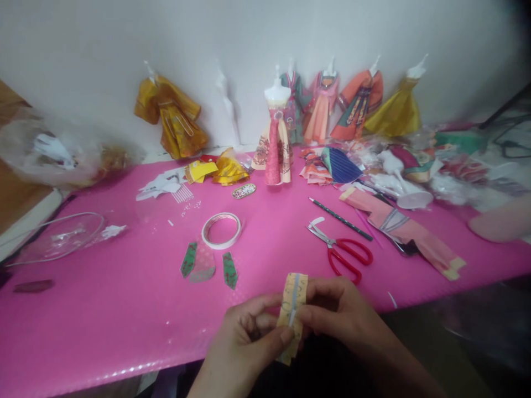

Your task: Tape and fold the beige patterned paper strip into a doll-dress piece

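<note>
So I'm pinching one yellow patterned strip (295, 283) from afar, left hand (255, 326) gripping its lower end, right hand (336, 307) clamping its right side, right at the tabletop's (124, 309) near edge. A pale band's running down its middle. Further in, red-handled scissors (331, 241) are lying blades apart, a tape roll (224, 245) is sitting leftward, and a dressed mannequin (274, 149) is standing toward the far edge.

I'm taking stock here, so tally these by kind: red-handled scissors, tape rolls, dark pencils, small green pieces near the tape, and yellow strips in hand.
Red-handled scissors: 1
Tape roll: 1
Dark pencil: 1
Green pieces: 2
Held yellow strip: 1
Total: 6
</note>
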{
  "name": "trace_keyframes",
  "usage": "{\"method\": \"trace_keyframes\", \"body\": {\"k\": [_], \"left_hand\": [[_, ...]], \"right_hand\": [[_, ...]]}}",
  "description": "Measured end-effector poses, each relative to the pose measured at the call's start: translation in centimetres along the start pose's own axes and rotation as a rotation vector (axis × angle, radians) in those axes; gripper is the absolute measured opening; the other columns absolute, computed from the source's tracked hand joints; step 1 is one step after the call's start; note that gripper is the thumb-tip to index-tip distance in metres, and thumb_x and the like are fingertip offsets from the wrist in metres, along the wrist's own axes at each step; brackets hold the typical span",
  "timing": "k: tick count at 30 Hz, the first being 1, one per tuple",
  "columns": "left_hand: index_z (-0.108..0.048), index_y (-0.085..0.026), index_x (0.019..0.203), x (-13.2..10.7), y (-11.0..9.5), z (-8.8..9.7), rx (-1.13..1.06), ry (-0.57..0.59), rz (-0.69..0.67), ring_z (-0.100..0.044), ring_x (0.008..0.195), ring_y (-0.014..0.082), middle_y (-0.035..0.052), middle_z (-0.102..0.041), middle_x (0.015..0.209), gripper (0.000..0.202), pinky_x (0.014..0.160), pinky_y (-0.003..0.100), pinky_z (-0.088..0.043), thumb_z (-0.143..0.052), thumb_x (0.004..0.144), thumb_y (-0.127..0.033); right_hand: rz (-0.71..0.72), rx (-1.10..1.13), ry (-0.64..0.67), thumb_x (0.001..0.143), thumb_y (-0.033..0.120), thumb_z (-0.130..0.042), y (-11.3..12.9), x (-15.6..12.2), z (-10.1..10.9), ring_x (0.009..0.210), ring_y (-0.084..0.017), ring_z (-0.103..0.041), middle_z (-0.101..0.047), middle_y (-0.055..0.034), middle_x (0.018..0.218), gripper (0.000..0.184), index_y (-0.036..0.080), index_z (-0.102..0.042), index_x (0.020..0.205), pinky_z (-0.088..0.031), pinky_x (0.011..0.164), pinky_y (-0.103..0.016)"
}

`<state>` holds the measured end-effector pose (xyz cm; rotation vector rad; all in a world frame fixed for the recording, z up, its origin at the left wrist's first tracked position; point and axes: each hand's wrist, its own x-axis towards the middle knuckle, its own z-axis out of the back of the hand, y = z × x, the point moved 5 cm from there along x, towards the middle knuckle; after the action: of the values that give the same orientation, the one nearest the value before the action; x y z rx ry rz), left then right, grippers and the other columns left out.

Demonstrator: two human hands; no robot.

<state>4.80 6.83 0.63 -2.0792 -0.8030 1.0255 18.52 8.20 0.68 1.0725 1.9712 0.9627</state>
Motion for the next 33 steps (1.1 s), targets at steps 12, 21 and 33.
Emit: {"method": "trace_keyframes", "body": {"k": [12, 21, 33], "left_hand": [[-0.075, -0.021, 0.111, -0.17, -0.07, -0.5, 0.029, 0.005, -0.01, -0.062, 0.071, 0.0147, 0.0021, -0.071, 0.076, 0.032, 0.069, 0.026, -0.045, -0.078, 0.083, -0.036], [-0.077, -0.018, 0.092, -0.4, -0.39, -0.61, 0.095, -0.044, 0.006, -0.057, 0.068, 0.0126, 0.0008, -0.068, 0.073, 0.025, 0.065, 0.024, -0.041, -0.079, 0.079, -0.039], [-0.065, -0.016, 0.064, -0.05, -0.31, -0.49, 0.19, -0.205, -0.051, -0.051, 0.058, 0.0108, -0.0006, -0.062, 0.062, 0.037, 0.056, 0.022, -0.038, -0.077, 0.078, -0.047]], "right_hand": [[-0.004, -0.072, -0.054, 0.081, 0.027, -0.078, 0.18, -0.08, 0.12, 0.063, -0.009, -0.064, -0.07, 0.0009, 0.071, 0.014, 0.015, -0.071, 0.078, -0.05, 0.06, -0.019], [0.023, -0.222, -0.123, 0.078, 0.028, -0.077, 0.34, -0.13, 0.43, 0.065, -0.012, -0.06, -0.065, 0.0006, 0.07, 0.017, 0.015, -0.066, 0.074, -0.047, 0.062, -0.024], [0.034, -0.253, -0.111, 0.083, 0.027, -0.071, 0.48, -0.13, 0.44, 0.063, -0.013, -0.06, -0.065, -0.0011, 0.068, 0.015, 0.014, -0.068, 0.075, -0.046, 0.058, -0.025]]}}
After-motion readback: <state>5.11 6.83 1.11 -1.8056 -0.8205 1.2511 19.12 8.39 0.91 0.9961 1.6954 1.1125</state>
